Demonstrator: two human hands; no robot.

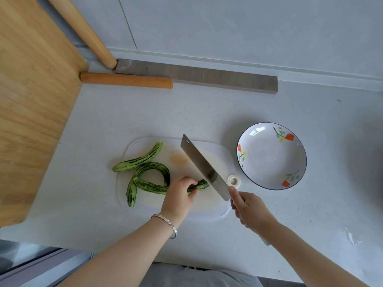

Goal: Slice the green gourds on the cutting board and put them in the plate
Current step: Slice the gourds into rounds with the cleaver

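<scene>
Three striped green gourds lie on the white cutting board (215, 158). One gourd (138, 160) lies at the far left, a curved one (153, 169) arches below it. My left hand (179, 195) grips the third gourd (151, 186) near its right end. My right hand (247, 210) holds the cleaver (202, 165) by its handle, and the blade stands at that gourd's right tip. The white plate (271, 156) with painted flowers sits to the right of the board and holds nothing.
A small roll of white tape (234, 181) lies between board and plate. A large wooden board (31, 96) leans at the left, with two wooden rolling pins (126, 79) and a grey strip (196, 76) at the back of the counter.
</scene>
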